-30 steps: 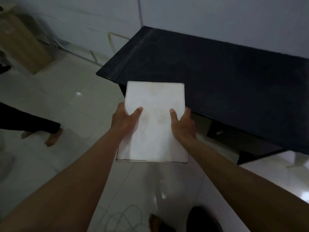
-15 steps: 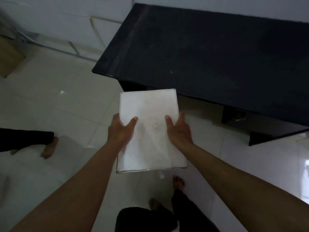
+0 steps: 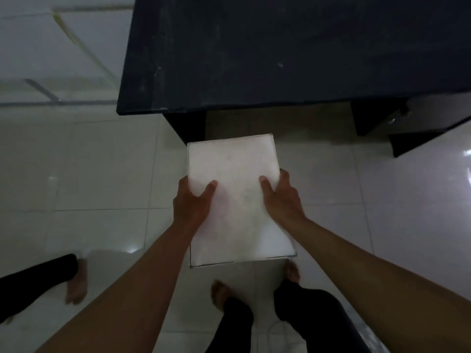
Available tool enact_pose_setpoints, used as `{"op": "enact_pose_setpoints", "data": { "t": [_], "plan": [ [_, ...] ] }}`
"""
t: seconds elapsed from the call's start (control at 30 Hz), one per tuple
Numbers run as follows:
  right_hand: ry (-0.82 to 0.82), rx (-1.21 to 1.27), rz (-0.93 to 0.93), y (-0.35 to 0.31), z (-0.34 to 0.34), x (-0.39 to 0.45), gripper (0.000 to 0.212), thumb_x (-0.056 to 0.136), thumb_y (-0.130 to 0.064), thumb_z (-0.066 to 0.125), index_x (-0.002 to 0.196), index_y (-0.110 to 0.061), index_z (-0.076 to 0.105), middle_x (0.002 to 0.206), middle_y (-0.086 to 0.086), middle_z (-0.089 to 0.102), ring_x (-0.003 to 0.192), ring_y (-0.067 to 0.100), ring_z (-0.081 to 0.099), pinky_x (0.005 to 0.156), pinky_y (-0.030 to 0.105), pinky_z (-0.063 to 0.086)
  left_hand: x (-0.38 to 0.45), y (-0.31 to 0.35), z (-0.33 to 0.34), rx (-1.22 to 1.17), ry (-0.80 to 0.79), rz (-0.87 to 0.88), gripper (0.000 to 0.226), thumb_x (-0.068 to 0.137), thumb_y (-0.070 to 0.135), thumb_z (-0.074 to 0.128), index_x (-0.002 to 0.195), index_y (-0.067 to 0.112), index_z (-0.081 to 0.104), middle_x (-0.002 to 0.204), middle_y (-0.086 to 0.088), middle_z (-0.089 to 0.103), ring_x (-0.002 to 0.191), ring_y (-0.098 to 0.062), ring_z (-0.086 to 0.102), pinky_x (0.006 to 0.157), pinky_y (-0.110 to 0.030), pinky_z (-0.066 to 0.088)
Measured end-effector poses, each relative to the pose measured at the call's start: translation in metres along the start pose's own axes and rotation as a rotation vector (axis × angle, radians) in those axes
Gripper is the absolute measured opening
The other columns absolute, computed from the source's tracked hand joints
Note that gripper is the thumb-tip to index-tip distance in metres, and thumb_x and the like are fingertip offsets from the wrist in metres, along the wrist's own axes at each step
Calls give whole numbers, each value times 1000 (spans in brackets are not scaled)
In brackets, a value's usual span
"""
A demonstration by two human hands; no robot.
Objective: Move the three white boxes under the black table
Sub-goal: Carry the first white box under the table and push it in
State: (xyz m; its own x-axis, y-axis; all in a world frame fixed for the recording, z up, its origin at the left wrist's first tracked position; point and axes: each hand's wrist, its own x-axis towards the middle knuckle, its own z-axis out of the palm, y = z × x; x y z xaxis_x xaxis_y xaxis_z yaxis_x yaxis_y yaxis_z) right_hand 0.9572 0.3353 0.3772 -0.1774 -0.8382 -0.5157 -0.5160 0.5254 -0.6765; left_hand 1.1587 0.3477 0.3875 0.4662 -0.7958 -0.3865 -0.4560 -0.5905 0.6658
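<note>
I hold one white box [image 3: 237, 169] in front of me, its flat top facing up. My left hand [image 3: 192, 202] grips its left side, thumb on top. My right hand [image 3: 283, 197] grips its right side the same way. The box hangs above the floor, its far edge just short of the black table [image 3: 254, 52]. An open gap [image 3: 277, 121] under the tabletop lies straight ahead, between the table's left leg [image 3: 188, 123] and a drawer unit [image 3: 397, 118]. No other white boxes are in view.
My bare feet [image 3: 221, 294] stand on the pale tiled floor [image 3: 102, 161] below the box. Another person's foot [image 3: 76, 284] and dark trouser leg are at the lower left. A white wall with a skirting strip [image 3: 51, 95] runs left of the table.
The box has come lower and closer to the table's front edge, and the view has tilted down, so the gap under the tabletop now shows. Both hands keep their grip.
</note>
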Motion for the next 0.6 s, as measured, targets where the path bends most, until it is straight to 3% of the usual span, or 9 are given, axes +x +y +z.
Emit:
{"op": "enact_pose_setpoints", "data": {
  "t": [0.17,0.37,0.6],
  "plan": [
    [41,-4,22,28,55,37,60,98,-55,44,145,-21,30,130,12,63,115,37,61,97,41,49,54,-51,32,10,-45,7,65,81,58,67,132,22,48,109,9,54,112,-23,56,85,-26,36],
    [39,-32,-18,84,143,123,60,99,-55,44,145,-19,30,129,12,64,113,36,62,92,37,49,137,-139,96,6,-40,-18,73,81,62,64,138,21,43,136,-5,55,124,-30,52,100,-38,42],
    [88,-41,-33,168,247,229,62,98,-56,44,145,-19,31,132,17,61,116,40,60,92,39,47,234,-241,190,-16,-10,29,62,82,57,67,128,19,50,127,-6,60,118,-32,55,91,-32,41]
  ]
}}
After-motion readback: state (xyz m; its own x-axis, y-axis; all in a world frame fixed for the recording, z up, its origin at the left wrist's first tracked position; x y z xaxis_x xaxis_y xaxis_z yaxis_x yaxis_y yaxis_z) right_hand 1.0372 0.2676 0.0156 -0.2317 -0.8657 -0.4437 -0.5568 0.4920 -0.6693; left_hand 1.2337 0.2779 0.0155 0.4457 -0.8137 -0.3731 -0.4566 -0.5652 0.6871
